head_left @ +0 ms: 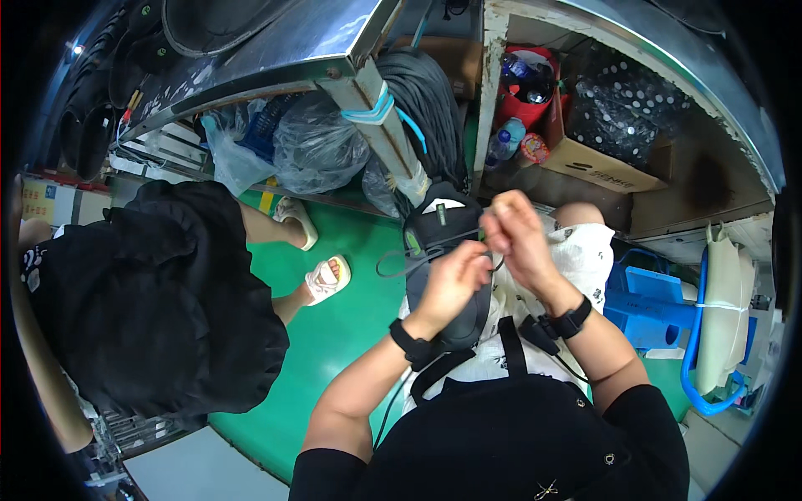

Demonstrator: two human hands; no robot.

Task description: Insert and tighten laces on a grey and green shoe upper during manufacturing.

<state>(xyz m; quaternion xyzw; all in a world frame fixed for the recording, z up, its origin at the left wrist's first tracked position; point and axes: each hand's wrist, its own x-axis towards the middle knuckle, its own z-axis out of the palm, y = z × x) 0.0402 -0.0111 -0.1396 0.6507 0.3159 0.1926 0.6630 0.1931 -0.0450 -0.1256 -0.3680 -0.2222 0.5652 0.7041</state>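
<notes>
1. Your left hand (456,284) curls nearly closed, apparently pinching the thin cord (405,273); grip lightly.
2. Your right hand (516,238) pinches it too, fingers bent; avoid sharp kinks.
3. Guide its loop clear of the black bag (455,321) beneath.

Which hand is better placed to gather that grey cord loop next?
Probably the left hand: it is nearer the grey cord loop, which sticks out on its side. The right hand is higher in the picture and farther from it.
</notes>
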